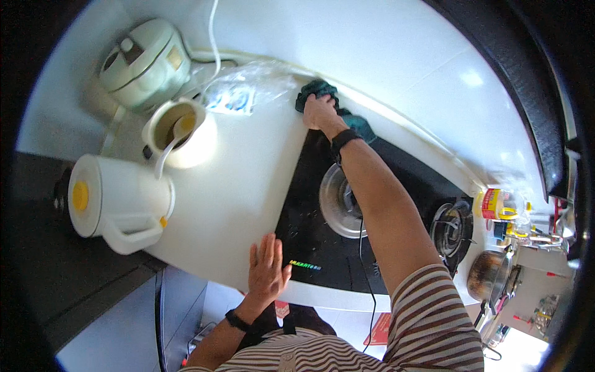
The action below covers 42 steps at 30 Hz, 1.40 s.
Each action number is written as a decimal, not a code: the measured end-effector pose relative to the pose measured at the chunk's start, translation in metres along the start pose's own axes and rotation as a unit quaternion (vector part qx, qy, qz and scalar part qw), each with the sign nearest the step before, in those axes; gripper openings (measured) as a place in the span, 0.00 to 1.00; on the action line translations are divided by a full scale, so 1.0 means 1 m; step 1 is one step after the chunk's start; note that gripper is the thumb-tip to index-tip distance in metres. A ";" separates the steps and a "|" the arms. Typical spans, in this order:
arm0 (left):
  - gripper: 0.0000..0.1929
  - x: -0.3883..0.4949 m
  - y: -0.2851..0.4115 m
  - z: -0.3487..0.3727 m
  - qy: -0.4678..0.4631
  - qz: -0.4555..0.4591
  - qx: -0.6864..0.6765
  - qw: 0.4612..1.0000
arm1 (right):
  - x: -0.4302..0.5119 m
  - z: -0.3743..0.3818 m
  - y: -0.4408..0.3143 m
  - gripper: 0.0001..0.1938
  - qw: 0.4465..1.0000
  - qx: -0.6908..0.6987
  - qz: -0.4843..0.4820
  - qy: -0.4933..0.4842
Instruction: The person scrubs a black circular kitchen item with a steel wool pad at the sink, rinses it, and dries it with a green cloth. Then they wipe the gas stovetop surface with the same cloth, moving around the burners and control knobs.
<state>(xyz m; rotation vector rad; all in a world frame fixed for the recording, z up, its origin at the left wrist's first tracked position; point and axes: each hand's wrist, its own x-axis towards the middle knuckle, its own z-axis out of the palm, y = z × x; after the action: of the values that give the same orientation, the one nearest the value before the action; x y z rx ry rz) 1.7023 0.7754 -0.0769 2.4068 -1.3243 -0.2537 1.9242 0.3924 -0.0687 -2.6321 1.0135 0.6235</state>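
My right hand (320,110) is at the back wall with its fingers closed on a bunched dark green cloth (316,89). Part of the cloth trails past my wrist along the back edge of a black gas cooktop (297,228). Flat on the white countertop (232,186), by the cooktop's front left corner, lies my left hand (267,269); it holds nothing and its thumb is spread. A round burner pan (331,204) on the cooktop is partly covered by my right forearm. The right burner (448,230) shows beyond that arm.
On the left are a rice cooker (144,69), a white pot (197,144) with a ladle (169,149) in it, and a white jug (125,200). A clear plastic bag (272,83) lies by the wall. Bottles (499,204) and a stained saucepan (485,275) stand right. A black cable (367,274) crosses the front edge.
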 end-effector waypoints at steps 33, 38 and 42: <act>0.25 -0.038 -0.017 -0.046 0.295 -0.181 -0.228 0.910 | -0.422 0.262 -0.062 0.20 0.897 0.099 -0.352 0.248; 0.24 -0.026 0.011 -0.012 0.205 -0.110 -0.203 0.951 | -0.462 0.265 0.049 0.21 0.922 0.118 -0.321 0.184; 0.27 -0.021 0.029 0.015 0.162 -0.115 -0.191 0.961 | -0.504 0.266 0.169 0.22 0.939 0.130 -0.252 0.196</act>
<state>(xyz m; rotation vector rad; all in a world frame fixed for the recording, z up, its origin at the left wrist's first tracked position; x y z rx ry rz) 1.6638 0.7755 -0.0796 2.1530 -0.7709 -0.1496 1.3938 0.6601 -0.0755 -2.6578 0.4199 -0.1465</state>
